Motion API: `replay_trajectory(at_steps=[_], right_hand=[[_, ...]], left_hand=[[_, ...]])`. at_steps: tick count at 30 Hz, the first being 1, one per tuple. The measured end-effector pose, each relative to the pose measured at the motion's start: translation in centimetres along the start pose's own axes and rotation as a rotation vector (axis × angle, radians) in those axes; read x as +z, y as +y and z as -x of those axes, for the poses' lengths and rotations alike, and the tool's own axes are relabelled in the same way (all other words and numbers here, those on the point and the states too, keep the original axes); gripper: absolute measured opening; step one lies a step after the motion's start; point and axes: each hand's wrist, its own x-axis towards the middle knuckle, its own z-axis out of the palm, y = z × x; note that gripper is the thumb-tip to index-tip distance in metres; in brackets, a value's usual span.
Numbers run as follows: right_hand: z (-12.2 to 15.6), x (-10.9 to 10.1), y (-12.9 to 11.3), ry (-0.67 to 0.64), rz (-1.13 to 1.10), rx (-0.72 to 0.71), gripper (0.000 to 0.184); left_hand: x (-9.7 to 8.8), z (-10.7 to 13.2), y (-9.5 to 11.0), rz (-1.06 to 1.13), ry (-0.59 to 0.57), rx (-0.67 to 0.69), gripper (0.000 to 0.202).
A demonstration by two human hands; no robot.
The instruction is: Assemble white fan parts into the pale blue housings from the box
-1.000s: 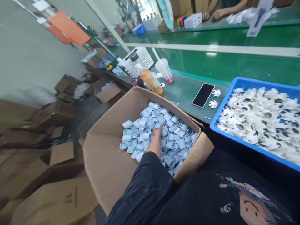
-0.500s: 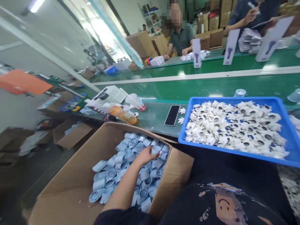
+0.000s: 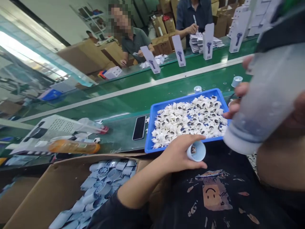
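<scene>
In front of my chest, my left hand [image 3: 181,152] is closed around a light blue plastic cylinder housing [image 3: 199,152]. Its open end faces me, and a small metallic part shows inside. Very near the camera at the right, my right hand [image 3: 240,92] is wrapped round a translucent bottle [image 3: 267,101] with a dark top, tilted and partly out of frame. Behind my left hand lies a blue tray [image 3: 149,136] full of white fan impellers [image 3: 177,119].
A cardboard box [image 3: 35,197] of blue housings [image 3: 105,184] stands at lower left. On the bench lie a phone [image 3: 139,128], an orange bottle [image 3: 73,147] and papers [image 3: 57,127]. White boxes [image 3: 179,52] stand along the green conveyor [image 3: 119,105]; two people sit beyond.
My left hand has come out of the cardboard box with a blue housing and moved right, before my chest. My right hand has come into view holding the bottle. The view has turned right.
</scene>
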Motion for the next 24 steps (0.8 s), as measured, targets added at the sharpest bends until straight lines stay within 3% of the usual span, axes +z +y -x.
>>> replay_trajectory(at_steps=[3,5,10,17,20,24], right_hand=[[-0.2,0.1,-0.1,-0.156,-0.22,-0.008,0.048],[-0.2,0.2,0.4,-0.133,-0.282,-0.061,0.038],[0.5,-0.1,1.0,-0.051,-0.201,-0.115,0.043],[0.8,-0.7,0.6,-0.056,-0.111,-0.168,0.044],[0.4,-0.4,0.9,-0.081,-0.143,-0.182,0.045],[-0.2,-0.2,1.0,-0.056,-0.211,-0.077,0.042]], left_hand=[[1.9,-3.4,1.3,0.038,0.126,0.156,0.046],[3.0,-4.5,2.0,0.073,0.21,0.172,0.039],[4.8,-5.0,3.1,0.119,0.298,0.128,0.035],[5.7,-5.0,3.4,0.167,0.363,0.133,0.033],[5.6,-4.9,3.6,0.163,0.357,0.112,0.034],[5.3,-4.8,3.7,0.193,0.271,0.064,0.042]])
